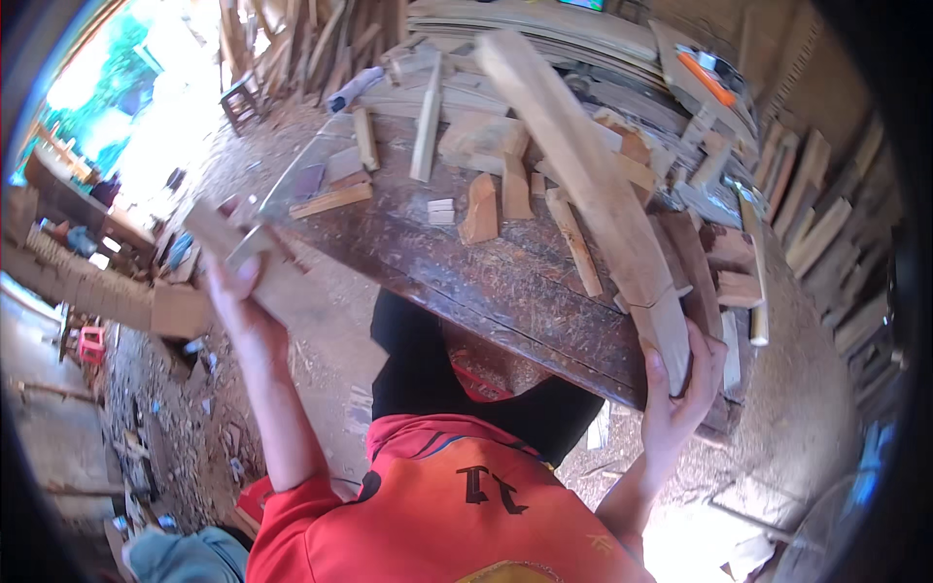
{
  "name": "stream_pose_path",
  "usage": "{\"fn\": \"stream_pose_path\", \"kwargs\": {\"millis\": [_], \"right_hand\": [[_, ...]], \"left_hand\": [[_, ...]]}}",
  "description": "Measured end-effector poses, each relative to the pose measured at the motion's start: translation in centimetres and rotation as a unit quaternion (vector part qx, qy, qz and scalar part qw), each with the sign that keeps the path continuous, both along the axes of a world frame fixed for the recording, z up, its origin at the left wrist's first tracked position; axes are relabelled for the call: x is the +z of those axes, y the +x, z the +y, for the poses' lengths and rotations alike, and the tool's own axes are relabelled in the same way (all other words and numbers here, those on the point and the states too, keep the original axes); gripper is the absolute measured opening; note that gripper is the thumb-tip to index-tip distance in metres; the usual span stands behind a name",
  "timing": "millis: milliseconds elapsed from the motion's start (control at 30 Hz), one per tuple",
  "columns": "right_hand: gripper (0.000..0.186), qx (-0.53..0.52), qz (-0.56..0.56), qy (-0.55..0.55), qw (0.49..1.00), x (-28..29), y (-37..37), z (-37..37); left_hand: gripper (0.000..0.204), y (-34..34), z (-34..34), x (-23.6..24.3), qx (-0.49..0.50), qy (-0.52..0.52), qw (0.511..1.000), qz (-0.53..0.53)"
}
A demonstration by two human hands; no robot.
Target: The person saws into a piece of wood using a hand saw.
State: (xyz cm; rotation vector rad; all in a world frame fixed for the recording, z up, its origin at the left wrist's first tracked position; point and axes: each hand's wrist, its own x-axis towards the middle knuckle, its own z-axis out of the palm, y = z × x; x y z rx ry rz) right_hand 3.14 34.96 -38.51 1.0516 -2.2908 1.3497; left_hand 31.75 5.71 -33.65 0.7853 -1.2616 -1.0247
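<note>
My right hand point(686, 381) is closed around the lower end of a long, slightly curved wooden board point(593, 180). The board slants up and away to the left over the workbench, and a seam or cut line crosses it close to my fingers. Off the bench's left side, my left hand point(245, 303) grips a short wooden block point(216, 229) with a small crosspiece; it is smeared by motion, so its exact form is unclear. The dark, worn workbench point(389, 248) lies between my hands, dusted with shavings.
Several wood offcuts point(479, 209) and a narrow strip point(426, 121) lie on the bench. An orange tool point(707, 80) rests at the back right. Planks lean along the right wall point(816, 233). Debris covers the floor at left, near a red stool point(91, 344).
</note>
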Motion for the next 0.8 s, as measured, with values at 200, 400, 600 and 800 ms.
{"fn": "stream_pose_path", "kwargs": {"millis": [200,400,600,800], "right_hand": [[0.047,0.158,-0.056,0.057,0.984,2.8,2.2,-2.8],[0.049,0.215,-0.106,0.107,0.965,1.8,3.9,-7.0],[0.049,0.269,-0.112,0.188,0.938,2.7,2.4,-9.2],[0.061,0.240,0.102,0.228,0.938,4.2,2.5,-10.1]], "left_hand": [[0.091,4.3,-2.6,-1.8,-0.061,0.000,0.995,0.074],[0.093,5.7,-4.8,-4.5,-0.097,0.042,0.986,0.126],[0.093,4.2,-5.7,-5.0,-0.148,0.067,0.977,0.138],[0.095,2.3,-5.5,-4.6,-0.187,0.077,0.970,0.136]]}}
